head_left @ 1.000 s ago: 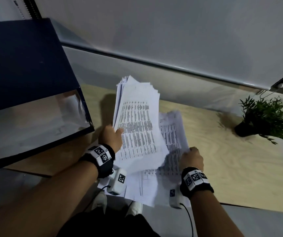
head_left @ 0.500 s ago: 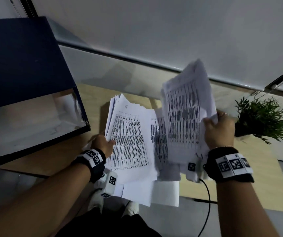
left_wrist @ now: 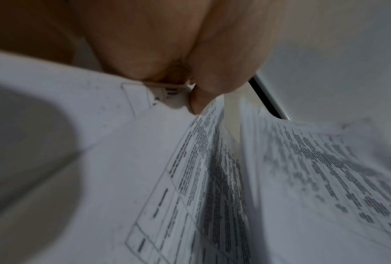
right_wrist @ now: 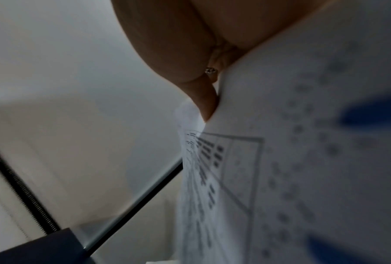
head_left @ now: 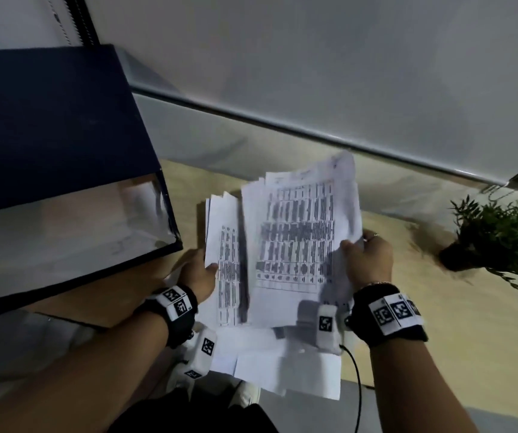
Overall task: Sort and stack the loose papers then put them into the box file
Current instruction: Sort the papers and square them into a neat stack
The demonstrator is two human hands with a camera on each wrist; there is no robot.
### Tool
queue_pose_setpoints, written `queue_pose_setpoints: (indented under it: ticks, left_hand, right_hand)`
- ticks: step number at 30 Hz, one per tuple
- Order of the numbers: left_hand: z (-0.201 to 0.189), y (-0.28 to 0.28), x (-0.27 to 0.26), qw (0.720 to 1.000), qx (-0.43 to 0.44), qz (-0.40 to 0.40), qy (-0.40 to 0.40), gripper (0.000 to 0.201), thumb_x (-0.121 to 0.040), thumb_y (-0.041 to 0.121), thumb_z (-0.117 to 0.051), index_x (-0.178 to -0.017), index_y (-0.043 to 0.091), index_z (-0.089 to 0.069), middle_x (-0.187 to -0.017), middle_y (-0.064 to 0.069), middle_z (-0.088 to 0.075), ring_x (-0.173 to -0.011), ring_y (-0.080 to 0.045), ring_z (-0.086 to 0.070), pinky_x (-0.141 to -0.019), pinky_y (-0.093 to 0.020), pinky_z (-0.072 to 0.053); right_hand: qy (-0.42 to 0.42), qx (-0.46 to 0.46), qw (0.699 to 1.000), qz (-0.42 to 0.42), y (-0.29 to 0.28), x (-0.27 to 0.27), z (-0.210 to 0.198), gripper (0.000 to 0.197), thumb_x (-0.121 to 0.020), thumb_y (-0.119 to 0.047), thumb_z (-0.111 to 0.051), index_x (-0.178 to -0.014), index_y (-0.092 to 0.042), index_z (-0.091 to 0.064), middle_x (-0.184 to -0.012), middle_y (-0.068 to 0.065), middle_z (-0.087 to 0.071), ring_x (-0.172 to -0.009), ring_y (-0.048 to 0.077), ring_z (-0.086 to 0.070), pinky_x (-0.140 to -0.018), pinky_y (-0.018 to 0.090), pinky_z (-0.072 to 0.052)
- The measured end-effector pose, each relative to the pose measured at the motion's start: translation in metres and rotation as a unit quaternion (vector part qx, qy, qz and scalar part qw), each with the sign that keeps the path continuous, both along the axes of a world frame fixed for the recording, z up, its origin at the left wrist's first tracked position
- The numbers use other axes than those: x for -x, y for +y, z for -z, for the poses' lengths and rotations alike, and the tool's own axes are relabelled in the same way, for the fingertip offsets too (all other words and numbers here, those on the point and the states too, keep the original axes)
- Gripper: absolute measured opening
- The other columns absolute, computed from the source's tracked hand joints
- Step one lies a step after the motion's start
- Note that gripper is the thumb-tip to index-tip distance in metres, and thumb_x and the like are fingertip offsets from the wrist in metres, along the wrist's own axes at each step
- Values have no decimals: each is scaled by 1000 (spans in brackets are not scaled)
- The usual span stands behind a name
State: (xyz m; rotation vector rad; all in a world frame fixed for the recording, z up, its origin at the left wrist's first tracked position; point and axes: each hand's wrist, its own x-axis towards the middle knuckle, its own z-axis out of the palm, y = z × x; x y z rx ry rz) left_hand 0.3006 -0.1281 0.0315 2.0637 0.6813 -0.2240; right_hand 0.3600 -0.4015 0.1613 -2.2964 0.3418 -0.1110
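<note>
The right hand [head_left: 367, 264], pinching a sheaf of papers [head_left: 301, 242], is now bringing it down onto the stack [head_left: 223, 245] gripped by the left hand [head_left: 196, 275] at the worktop's [head_left: 457, 310] near edge; gathering is progressing, and the box file [head_left: 64, 189] is waiting open at the left.

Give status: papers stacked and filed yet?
Done: nothing filed; the open dark blue box file shows no papers. In hand: left hand holds one white printed stack, right hand lays another batch onto it. Left: sheets on the wooden table, squaring, filing.
</note>
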Motion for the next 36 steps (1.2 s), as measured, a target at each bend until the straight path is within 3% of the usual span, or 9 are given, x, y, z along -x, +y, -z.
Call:
queue_pose_setpoints:
  ticks: [5, 10, 14, 20, 23, 28, 30, 34, 36]
  left_hand:
    - [3, 2, 1, 999, 30, 7, 13, 33, -92, 8, -57, -124, 4, -59, -123, -9, -66, -114, -26, -61, -88, -19, -37]
    - [-7, 0, 3, 996, 82, -13, 19, 36, -92, 8, -53, -126, -1, -55, -121, -20, -63, -103, -32, -61, -81, -27, -44]
    - [-3, 5, 4, 984, 176, -36, 9, 66, -85, 50, -45, -129, 2, -51, -133, -24, -55, -120, -40, -54, -103, -51, -45]
    - [-9, 6, 5, 958, 264, -110, 22, 70, -95, 63, -30, -143, 14, -41, -144, -10, -47, -133, -30, -46, -111, -49, -37]
    - [-8, 1, 1, 986, 154, -35, 49, 67, -98, 56, -34, -147, 10, -33, -151, -8, -37, -138, -26, -37, -114, -37, -30]
    - [-10, -12, -1, 1000, -16, 6, 22, 59, -94, 26, -60, -137, -4, -34, -140, -16, -43, -129, -26, -45, -97, -22, -30]
    - [-16, -15, -2, 998, 7, 22, -59, 54, -92, 15, -62, -139, -2, -39, -140, -17, -47, -131, -26, -45, -99, -20, -31]
    - [-46, -20, -3, 966, 96, 76, -228, 51, -92, 9, -62, -140, 5, -43, -143, -7, -50, -136, -20, -44, -114, -31, -30]
    - [-64, -26, -6, 943, 182, 79, -269, 49, -92, 11, -61, -138, 11, -44, -141, -5, -53, -135, -16, -45, -116, -39, -31]
  right_hand:
    - [-40, -77, 996, 2, 1, -17, -11, 13, -78, -10, -63, -88, -9, -70, -70, 1, -67, -52, -4, -58, -54, 13, -45]
    - [-93, -277, 956, 12, 6, -16, -35, 14, -83, -4, -62, -95, -2, -69, -78, 8, -69, -63, 13, -62, -59, 20, -50]
    - [-43, -188, 981, 6, 12, -15, -13, 13, -82, -12, -66, -95, -10, -69, -83, 8, -72, -72, 20, -68, -70, 32, -58]
    - [180, 5, 983, -19, 15, -7, 89, 44, -81, -20, -54, -125, -17, -64, -111, 9, -72, -100, 29, -67, -86, 33, -53]
    - [228, 95, 966, -76, 37, 3, 104, 39, -94, -7, -47, -132, -4, -54, -132, 20, -58, -123, 35, -54, -100, 33, -42]
    - [239, 130, 957, -106, 53, 18, 121, 37, -95, -11, -47, -130, -3, -53, -126, 19, -61, -117, 33, -58, -96, 34, -46]
    - [222, 89, 968, -79, 44, 16, 121, 41, -89, -26, -63, -123, -5, -57, -118, 14, -66, -110, 31, -62, -92, 33, -50]
    - [165, -142, 976, -18, 13, 1, 95, 100, -54, -50, -90, -138, -19, -44, -121, 4, -66, -103, 24, -67, -91, 40, -54]
    - [100, -248, 963, -8, 1, -5, 67, 83, -55, -35, -93, -126, -11, -56, -104, 8, -73, -81, 20, -72, -76, 45, -58]
